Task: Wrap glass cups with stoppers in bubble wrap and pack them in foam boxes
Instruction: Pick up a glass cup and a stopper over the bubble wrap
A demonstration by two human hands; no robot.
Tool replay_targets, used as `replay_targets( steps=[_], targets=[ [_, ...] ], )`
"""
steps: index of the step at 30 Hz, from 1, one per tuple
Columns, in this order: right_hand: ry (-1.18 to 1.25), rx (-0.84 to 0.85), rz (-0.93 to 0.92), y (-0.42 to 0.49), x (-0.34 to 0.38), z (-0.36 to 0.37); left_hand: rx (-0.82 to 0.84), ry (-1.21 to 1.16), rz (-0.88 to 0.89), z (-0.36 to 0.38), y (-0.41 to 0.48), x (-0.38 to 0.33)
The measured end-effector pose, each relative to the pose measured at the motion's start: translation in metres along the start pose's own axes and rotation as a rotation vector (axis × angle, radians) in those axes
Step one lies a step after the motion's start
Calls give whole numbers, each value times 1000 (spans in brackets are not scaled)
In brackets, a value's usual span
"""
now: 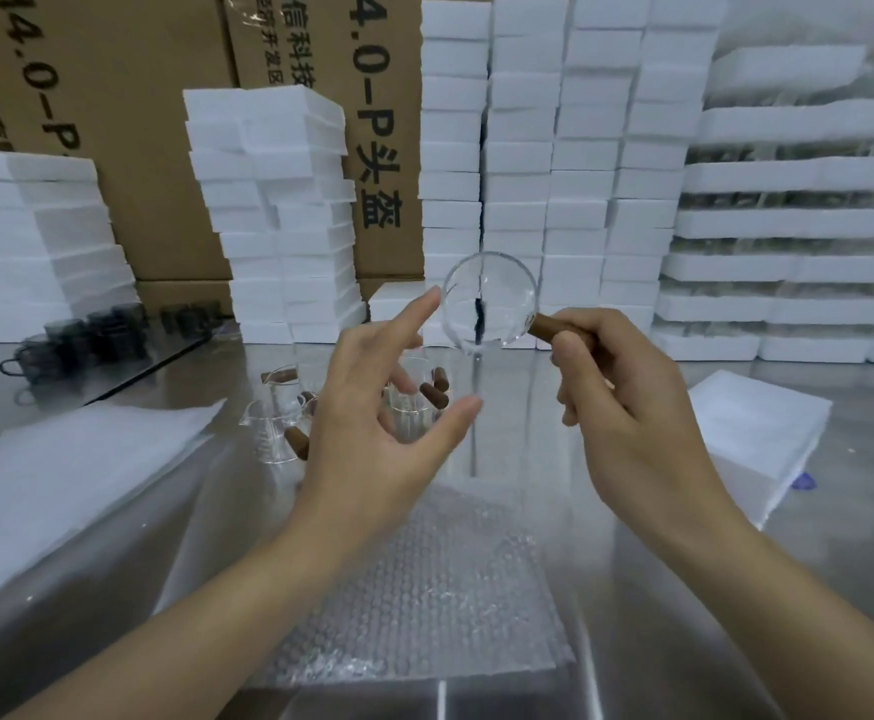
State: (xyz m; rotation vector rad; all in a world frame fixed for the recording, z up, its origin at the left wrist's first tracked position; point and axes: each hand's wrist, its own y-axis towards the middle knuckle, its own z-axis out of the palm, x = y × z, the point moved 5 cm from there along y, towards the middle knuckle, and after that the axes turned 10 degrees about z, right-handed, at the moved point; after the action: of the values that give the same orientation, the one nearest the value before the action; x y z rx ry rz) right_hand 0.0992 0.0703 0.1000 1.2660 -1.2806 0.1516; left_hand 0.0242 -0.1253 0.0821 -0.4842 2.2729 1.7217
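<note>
My right hand (627, 407) grips the brown wooden handle (546, 327) of a clear glass cup (489, 304), held up in the air with its round mouth turned toward me. My left hand (393, 407) hovers just left of and below the cup, fingers spread and relaxed, holding nothing; its index fingertip comes close to the cup's rim. A sheet of bubble wrap (424, 589) lies flat on the steel table below both hands. Several more glass cups with brown handles (279, 428) stand behind my left hand.
White foam boxes (518, 148) are stacked high along the back and at the left (24, 241). A foam sheet pile (757, 444) lies at the right and a white sheet (61, 480) at the left. Dark glass mugs (87, 335) and cardboard cartons (128, 122) stand behind.
</note>
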Motion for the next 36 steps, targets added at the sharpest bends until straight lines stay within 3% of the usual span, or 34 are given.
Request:
replay_targets(
  steps=[5, 7, 19, 25, 32, 36],
  targets=[
    [350, 70, 372, -2, -5, 11, 82, 17, 85, 2, 1, -6],
    [386, 93, 463, -4, -9, 14, 70, 4, 92, 3, 0, -7],
    [403, 48, 617, -6, -24, 9, 41, -315, -173, 13, -4, 0],
    [383, 50, 543, -5, -33, 8, 79, -376, -252, 19, -5, 9],
    [244, 215, 189, -9, -19, 18, 60, -471, -213, 20, -4, 9],
    [65, 225, 51, -9, -13, 17, 125, -389, -121, 15, 1, 11]
  ],
)
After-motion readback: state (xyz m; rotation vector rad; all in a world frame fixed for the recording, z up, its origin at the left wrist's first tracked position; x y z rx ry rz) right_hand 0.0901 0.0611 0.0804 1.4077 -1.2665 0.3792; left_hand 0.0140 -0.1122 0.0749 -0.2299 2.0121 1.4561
